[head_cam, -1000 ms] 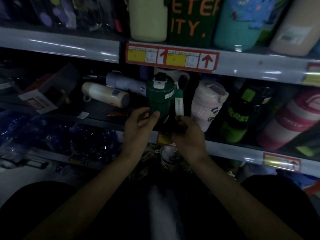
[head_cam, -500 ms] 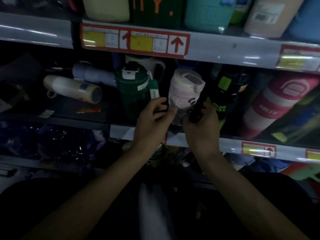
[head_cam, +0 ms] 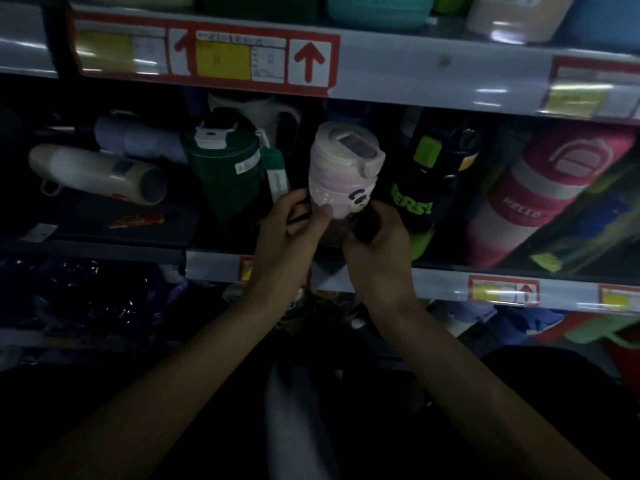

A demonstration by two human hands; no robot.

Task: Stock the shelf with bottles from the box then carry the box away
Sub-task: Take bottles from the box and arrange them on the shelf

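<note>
Head view looks down on a dim store shelf (head_cam: 450, 98) whose front rail carries red-and-yellow price tags (head_cam: 225, 58) with upward arrows. On the middle level, from the right, a large pink and white bottle (head_cam: 540, 199) leans with its lid toward the upper right; beside it stands a black bottle with green lettering (head_cam: 426, 188), roughly upright. A dark green bottle (head_cam: 225, 174) stands upright left of centre, its white-trimmed lid at the top and a green strap hanging at its right side. Further left a cream bottle (head_cam: 97, 173) lies on its side, long axis running left to right, base facing right. Between the green and the black bottles sits the pale pink bottle (head_cam: 341, 171) — long axis near vertical, tipped slightly, lid up and facing the camera, a panda print low on its front. Both hands meet at its lower part. Left hand (head_cam: 287, 237) curls partly closed against the lower left of the body, thumb pressed on the pink surface. Right hand (head_cam: 379, 247) wraps the lower right, fingers closed over something dark at the base — what it is cannot be told.
</note>
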